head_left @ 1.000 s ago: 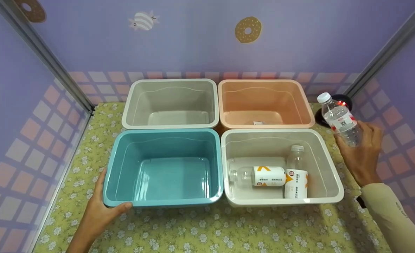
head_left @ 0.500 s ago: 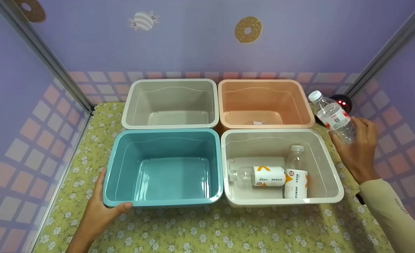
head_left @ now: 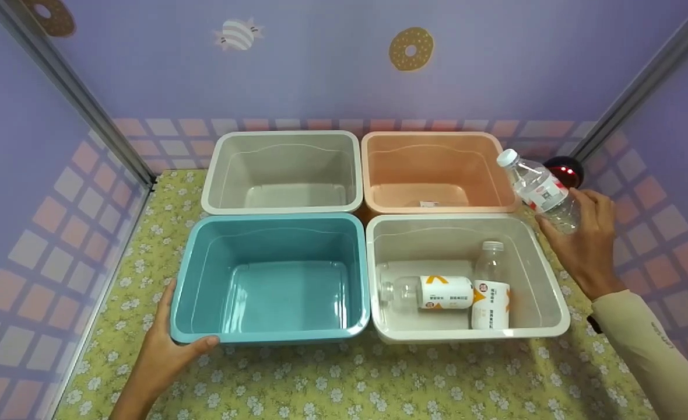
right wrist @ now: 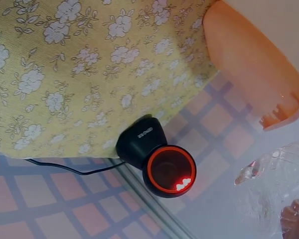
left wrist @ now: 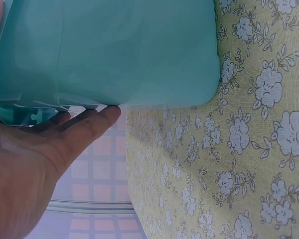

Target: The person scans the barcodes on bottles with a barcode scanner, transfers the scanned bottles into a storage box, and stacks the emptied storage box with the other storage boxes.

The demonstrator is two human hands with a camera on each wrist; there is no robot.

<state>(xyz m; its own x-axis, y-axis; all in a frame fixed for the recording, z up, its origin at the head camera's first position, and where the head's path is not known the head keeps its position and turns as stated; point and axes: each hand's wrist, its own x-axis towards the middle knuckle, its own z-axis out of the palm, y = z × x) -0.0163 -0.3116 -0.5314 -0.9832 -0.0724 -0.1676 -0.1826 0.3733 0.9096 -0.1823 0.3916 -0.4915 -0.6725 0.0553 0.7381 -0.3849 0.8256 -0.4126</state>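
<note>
My right hand (head_left: 586, 248) grips a clear plastic bottle (head_left: 545, 192) by its lower half. White-capped, with a red and white label, the bottle tilts up and left beside the right edge of the orange bin (head_left: 510, 186). In the right wrist view only part of the clear bottle (right wrist: 269, 184) shows. My left hand (head_left: 166, 350) rests at the near left corner of the blue bin (head_left: 274, 336), thumb at the front rim and straight fingers along the outer side. The left wrist view shows those fingers (left wrist: 89, 127) against the bin's outer wall (left wrist: 129, 50).
A white bin (head_left: 466, 335) at front right holds two clear bottles (head_left: 446, 293) with white and orange labels. Behind the blue bin stands a grey bin (head_left: 283, 210). A small labelled item (head_left: 430, 204) lies in the orange bin. A black scanner (right wrist: 162, 164) glows red near the corner.
My right hand has carried the bottle left and slightly away from me, toward the orange bin's right edge. My left hand and the bins stay in place.
</note>
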